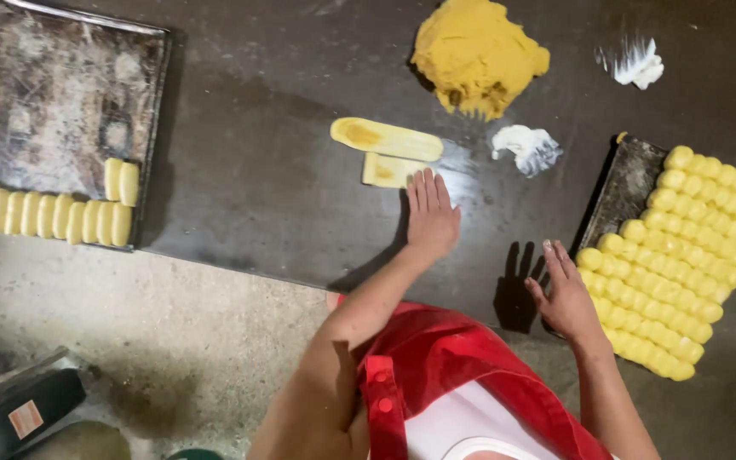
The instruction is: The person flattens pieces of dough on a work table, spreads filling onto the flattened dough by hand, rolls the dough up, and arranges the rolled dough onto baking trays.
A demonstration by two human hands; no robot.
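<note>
1. Pressing flat on the worktop (266, 170), your left hand (430, 223) has its fingers open and together, holding nothing; the fingertips touch the near edge of a small dough slab (387, 170), and a longer dough strip (385, 138) lies just beyond it.
2. Your right hand (566, 294) is also open and empty, fingers spread, hovering at the near left edge of the right tray (628, 183), beside its packed dough rows (683, 255).
3. Risk: the right tray sits at an angle with its near end out past the worktop's near edge. A knock or downward push from your right hand could tip it or spill rows to the floor (129, 341).
4. Risk: a forward slide of your left hand could squash or smear the slab, which looks soft.
5. Risk: the left tray (61, 102) also sits close to the near edge, with pieces (44, 213) along its near side and a few reaching past its left rim.
6. Open room: the widest bare stretch lies between the left tray and the strip. Far right is tighter, with the dough mound (477, 53) and two white smears (528, 146).
</note>
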